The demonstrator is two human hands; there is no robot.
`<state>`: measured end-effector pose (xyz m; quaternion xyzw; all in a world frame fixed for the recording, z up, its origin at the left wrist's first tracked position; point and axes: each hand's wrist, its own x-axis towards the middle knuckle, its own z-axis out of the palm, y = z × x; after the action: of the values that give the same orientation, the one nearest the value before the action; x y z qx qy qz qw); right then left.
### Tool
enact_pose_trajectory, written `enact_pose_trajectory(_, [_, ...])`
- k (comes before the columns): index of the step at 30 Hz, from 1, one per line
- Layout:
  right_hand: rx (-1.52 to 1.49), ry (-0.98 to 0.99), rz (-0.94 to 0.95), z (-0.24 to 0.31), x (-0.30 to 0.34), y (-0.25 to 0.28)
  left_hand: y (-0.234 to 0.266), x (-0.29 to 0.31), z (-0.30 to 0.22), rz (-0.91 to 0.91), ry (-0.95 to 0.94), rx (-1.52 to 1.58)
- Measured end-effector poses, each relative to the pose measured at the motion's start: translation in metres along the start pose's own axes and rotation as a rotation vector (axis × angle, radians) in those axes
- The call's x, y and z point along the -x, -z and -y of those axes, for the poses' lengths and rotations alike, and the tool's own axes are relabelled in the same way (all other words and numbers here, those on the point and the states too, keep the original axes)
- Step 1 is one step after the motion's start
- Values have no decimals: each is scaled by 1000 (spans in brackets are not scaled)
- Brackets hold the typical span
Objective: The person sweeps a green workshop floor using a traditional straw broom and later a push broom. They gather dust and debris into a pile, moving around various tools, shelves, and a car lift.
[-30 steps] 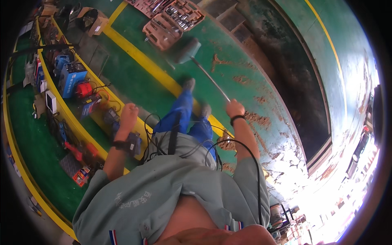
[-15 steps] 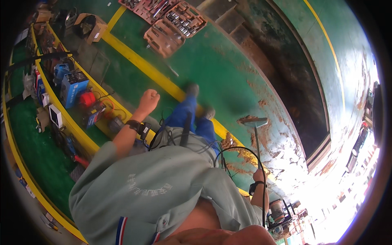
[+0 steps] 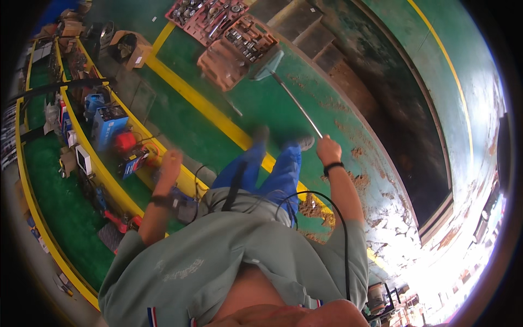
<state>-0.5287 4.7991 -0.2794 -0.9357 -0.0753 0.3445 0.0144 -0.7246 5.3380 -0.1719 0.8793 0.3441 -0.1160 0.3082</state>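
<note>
My right hand (image 3: 328,149) grips the end of a long thin metal handle (image 3: 297,104). The handle runs up and left to a flat grey tool head (image 3: 266,65) that is near the open tool cases on the floor. My left hand (image 3: 169,165) swings free at my left side, blurred, with nothing in it that I can see. Both wrists wear dark bands. Below the hands I see my grey-green shirt, blue trousers and shoes over a green floor (image 3: 261,103) with a yellow line (image 3: 207,109).
Open reddish tool cases (image 3: 226,32) full of sockets and wrenches lie ahead. A blue machine (image 3: 107,124), a red can (image 3: 125,143) and small tools sit along the yellow-edged strip at left. Rusty, peeling patches (image 3: 376,185) mark the floor at right. A black cable hangs down my front.
My right hand has swung the long-handled tool from low at the right up and forward, its head now near the tool cases. My left hand dropped lower at my side.
</note>
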Motion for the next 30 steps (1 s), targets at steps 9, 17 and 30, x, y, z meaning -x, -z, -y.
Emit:
enact_pose_trajectory(9, [-21,-267,136,-118,-28,-18,-32,68,-17,18,52,-176])
enact_pose_trajectory(17, [-203,-781,395,-297,223,-95,-123,11,-205,199,-362,-140])
enact_pose_trajectory(30, [-913,-1375,26,-150,456,-242,-217,-52,-396,515,-708,-388])
